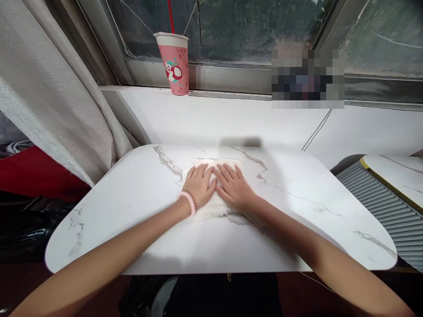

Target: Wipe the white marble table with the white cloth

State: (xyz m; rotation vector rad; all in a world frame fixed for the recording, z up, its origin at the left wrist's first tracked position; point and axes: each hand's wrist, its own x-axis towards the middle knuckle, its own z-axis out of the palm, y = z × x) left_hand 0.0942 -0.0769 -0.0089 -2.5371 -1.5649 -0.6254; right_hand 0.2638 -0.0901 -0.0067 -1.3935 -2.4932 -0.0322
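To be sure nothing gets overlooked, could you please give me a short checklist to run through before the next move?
1. Left hand flat on the cloth: ok.
2. Right hand flat on the cloth: ok.
3. Cloth lying on the table: ok.
4. Cup off the table: ok, by the window.
5. Underside of the cloth clean: cannot tell, hidden.

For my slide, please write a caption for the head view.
Left hand and right hand lie side by side on a pale cloth, on a marbled tabletop below a window.
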